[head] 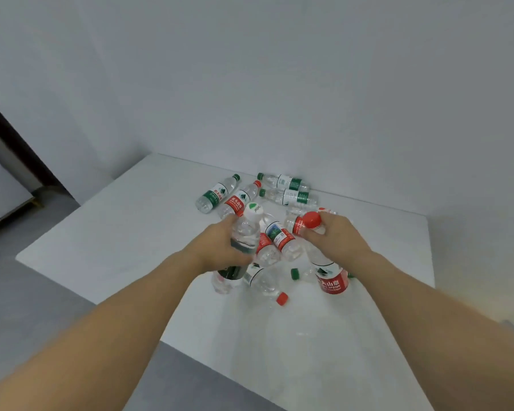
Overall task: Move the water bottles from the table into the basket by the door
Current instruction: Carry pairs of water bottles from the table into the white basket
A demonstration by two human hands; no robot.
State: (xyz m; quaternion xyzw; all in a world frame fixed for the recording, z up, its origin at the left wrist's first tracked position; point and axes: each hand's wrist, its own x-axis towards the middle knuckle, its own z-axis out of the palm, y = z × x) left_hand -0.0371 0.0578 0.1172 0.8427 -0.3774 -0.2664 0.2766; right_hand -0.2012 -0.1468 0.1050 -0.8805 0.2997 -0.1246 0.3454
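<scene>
Several small water bottles with red or green labels lie scattered on a white table [107, 232]. My left hand [220, 247] grips a white-capped bottle [247, 229] with a dark label, its cap pointing up and towards me. My right hand [336, 235] grips a red-capped bottle [333, 277] near its neck, the red label hanging below my wrist. A green-labelled bottle [217, 193] and a red-labelled one [239, 200] lie further back, with two green-capped bottles [285, 182] near the wall. The basket is not in view.
A white wall stands right behind the table. A dark door frame [18, 143] and grey floor [42, 221] are at the left. More bottles lie under my hands, one with a red cap [282, 298] and another with a green cap [295, 273].
</scene>
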